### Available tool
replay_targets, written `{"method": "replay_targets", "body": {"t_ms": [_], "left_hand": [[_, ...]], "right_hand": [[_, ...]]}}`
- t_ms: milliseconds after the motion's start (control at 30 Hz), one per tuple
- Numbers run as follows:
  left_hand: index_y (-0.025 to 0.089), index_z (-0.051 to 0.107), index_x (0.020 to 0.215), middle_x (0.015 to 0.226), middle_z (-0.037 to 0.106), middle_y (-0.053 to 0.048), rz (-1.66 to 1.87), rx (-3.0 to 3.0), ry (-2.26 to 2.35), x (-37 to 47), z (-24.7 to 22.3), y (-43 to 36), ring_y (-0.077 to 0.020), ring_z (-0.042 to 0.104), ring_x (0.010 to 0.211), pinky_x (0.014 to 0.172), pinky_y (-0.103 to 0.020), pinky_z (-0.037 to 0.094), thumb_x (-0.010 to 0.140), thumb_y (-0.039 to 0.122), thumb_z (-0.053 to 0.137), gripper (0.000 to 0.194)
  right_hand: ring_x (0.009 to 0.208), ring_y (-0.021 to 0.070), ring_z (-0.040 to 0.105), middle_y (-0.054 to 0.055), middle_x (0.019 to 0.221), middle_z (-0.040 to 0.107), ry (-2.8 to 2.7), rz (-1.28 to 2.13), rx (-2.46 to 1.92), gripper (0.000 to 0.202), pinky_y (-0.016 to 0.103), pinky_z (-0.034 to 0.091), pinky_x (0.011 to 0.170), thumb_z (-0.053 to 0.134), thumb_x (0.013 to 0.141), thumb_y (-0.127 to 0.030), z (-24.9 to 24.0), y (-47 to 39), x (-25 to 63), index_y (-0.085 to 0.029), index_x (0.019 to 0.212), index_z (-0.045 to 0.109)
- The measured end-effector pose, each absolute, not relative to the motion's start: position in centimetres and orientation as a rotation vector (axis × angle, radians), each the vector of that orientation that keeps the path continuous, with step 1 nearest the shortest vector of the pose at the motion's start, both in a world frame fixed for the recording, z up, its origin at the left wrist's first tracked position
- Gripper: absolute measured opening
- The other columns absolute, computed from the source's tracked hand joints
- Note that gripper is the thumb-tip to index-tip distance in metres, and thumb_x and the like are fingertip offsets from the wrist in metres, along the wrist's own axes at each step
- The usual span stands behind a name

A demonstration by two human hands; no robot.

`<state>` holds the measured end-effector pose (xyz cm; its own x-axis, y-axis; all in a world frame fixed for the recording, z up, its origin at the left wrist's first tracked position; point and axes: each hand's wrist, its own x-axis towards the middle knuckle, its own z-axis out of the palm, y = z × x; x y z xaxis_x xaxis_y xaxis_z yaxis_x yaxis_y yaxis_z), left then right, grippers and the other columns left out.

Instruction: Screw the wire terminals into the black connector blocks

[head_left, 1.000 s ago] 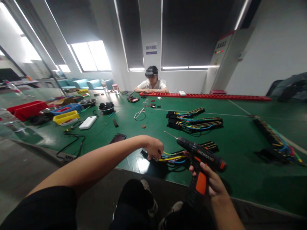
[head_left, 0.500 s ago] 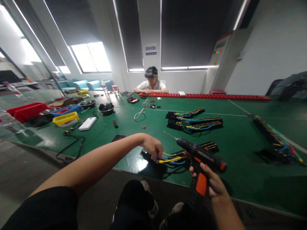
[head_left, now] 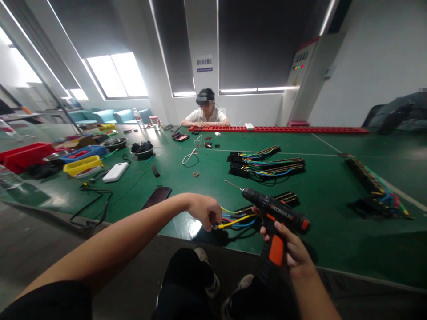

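Observation:
My right hand [head_left: 293, 246] is wrapped round the grip of a black-and-orange cordless drill [head_left: 275, 209], whose long thin bit points left and away from me. Close to the table's front edge, my left hand [head_left: 204, 212] has its fingers pinched downward at the lug end of a yellow wire [head_left: 235, 222]. What lies between those fingertips is hidden. The wire belongs to a black wiring assembly [head_left: 289, 198] with gold-coloured strips and yellow, blue and red wires. It lies on the green table partly behind the drill, its left end covered by my hand.
Similar wiring assemblies [head_left: 267, 166] lie farther back, with another [head_left: 367, 182] at the right. Small brass-coloured parts [head_left: 195, 174], a phone [head_left: 157, 197], a white power bank [head_left: 115, 172], a metal bowl [head_left: 142, 153] and a yellow bin [head_left: 83, 166] are leftward. Opposite sits a person [head_left: 206, 111].
The view has shifted slightly, so the whole scene sits a little farther left. My left hand has moved slightly off the wiring, showing more of the yellow wire's end. The drill remains in my right hand.

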<state>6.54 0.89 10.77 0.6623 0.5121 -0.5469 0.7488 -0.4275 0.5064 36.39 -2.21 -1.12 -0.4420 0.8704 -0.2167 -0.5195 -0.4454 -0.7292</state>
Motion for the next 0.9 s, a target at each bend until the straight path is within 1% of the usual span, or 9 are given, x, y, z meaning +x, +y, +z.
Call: {"method": "replay_targets", "body": {"t_ms": [100, 167, 233, 333, 467, 567, 667, 733, 900], "left_hand": [[0.02, 0.072, 0.095, 0.085, 0.072, -0.001, -0.373, 2.312, 1.031, 6.8, 10.5, -0.5, -0.0154, 0.063, 0.072, 0.06, -0.022, 0.044, 0.065, 0.019, 0.077, 0.03], [0.021, 0.072, 0.088, 0.082, 0.071, 0.0, -0.357, 2.418, 1.062, 7.1, 10.4, -1.5, -0.0159, 0.062, 0.071, 0.06, -0.023, 0.043, 0.065, 0.021, 0.077, 0.024], [0.022, 0.071, 0.085, 0.079, 0.071, 0.0, -0.351, 2.487, 1.102, 7.5, 10.4, -2.5, -0.0167, 0.062, 0.069, 0.059, -0.024, 0.042, 0.066, 0.023, 0.076, 0.02], [0.023, 0.072, 0.089, 0.081, 0.072, -0.002, -0.36, 2.522, 1.228, 7.9, 10.1, -3.6, -0.019, 0.064, 0.071, 0.062, -0.026, 0.044, 0.068, 0.023, 0.073, 0.021], [0.024, 0.07, 0.099, 0.092, 0.073, -0.005, -0.297, 2.505, 1.354, 7.9, 9.1, -4.9, -0.0234, 0.068, 0.083, 0.069, -0.029, 0.048, 0.071, 0.025, 0.07, 0.028], [0.024, 0.066, 0.107, 0.098, 0.073, -0.006, -0.22, 2.489, 1.412, 7.6, 8.0, -6.0, -0.0254, 0.069, 0.089, 0.074, -0.031, 0.051, 0.075, 0.029, 0.068, 0.032], [0.023, 0.064, 0.106, 0.102, 0.072, -0.007, -0.177, 2.504, 1.452, 7.6, 7.2, -6.9, -0.026, 0.069, 0.091, 0.076, -0.032, 0.053, 0.079, 0.028, 0.064, 0.028], [0.022, 0.063, 0.108, 0.107, 0.071, -0.008, -0.161, 2.512, 1.478, 7.7, 6.9, -7.3, -0.0257, 0.07, 0.092, 0.078, -0.032, 0.054, 0.08, 0.025, 0.062, 0.028], [0.025, 0.061, 0.121, 0.113, 0.069, -0.008, -0.117, 2.495, 1.52, 7.7, 6.1, -7.7, -0.0251, 0.069, 0.098, 0.083, -0.032, 0.054, 0.08, 0.023, 0.064, 0.041]], "right_hand": [[0.06, 0.0131, 0.064, 0.006, 0.076, 0.074, -0.733, 1.975, -0.743, 0.06, 0.02, 0.053, 0.055, 0.082, 0.073, -0.039, -1.4, -2.2, 36.5, -0.018, 0.126, 0.065], [0.059, 0.014, 0.065, 0.006, 0.076, 0.074, -0.722, 1.963, -0.768, 0.055, 0.022, 0.054, 0.055, 0.083, 0.071, -0.039, -1.5, -2.2, 36.5, -0.018, 0.12, 0.068], [0.059, 0.0142, 0.065, 0.006, 0.075, 0.074, -0.712, 1.961, -0.79, 0.054, 0.022, 0.054, 0.054, 0.084, 0.07, -0.04, -1.4, -2.3, 36.5, -0.018, 0.117, 0.069], [0.059, 0.0132, 0.064, 0.005, 0.075, 0.074, -0.721, 1.975, -0.785, 0.057, 0.02, 0.053, 0.054, 0.083, 0.072, -0.039, -1.0, -2.4, 36.4, -0.018, 0.122, 0.067], [0.059, 0.0132, 0.064, 0.006, 0.075, 0.074, -0.713, 1.984, -0.776, 0.059, 0.021, 0.053, 0.055, 0.084, 0.07, -0.039, -0.8, -2.4, 36.3, -0.017, 0.123, 0.067], [0.059, 0.0134, 0.064, 0.006, 0.076, 0.074, -0.717, 1.985, -0.741, 0.056, 0.021, 0.053, 0.055, 0.082, 0.073, -0.038, -1.1, -2.3, 36.3, -0.018, 0.122, 0.067], [0.06, 0.0135, 0.064, 0.007, 0.077, 0.074, -0.733, 1.961, -0.74, 0.048, 0.02, 0.053, 0.055, 0.081, 0.074, -0.038, -1.4, -2.3, 36.4, -0.017, 0.116, 0.07], [0.06, 0.0136, 0.064, 0.007, 0.076, 0.074, -0.725, 1.944, -0.77, 0.045, 0.021, 0.054, 0.056, 0.083, 0.072, -0.039, -1.5, -2.4, 36.4, -0.016, 0.11, 0.073], [0.058, 0.013, 0.063, 0.007, 0.073, 0.074, -0.692, 1.935, -0.807, 0.042, 0.021, 0.054, 0.054, 0.086, 0.067, -0.041, -1.4, -2.4, 36.3, -0.016, 0.098, 0.075]]}}
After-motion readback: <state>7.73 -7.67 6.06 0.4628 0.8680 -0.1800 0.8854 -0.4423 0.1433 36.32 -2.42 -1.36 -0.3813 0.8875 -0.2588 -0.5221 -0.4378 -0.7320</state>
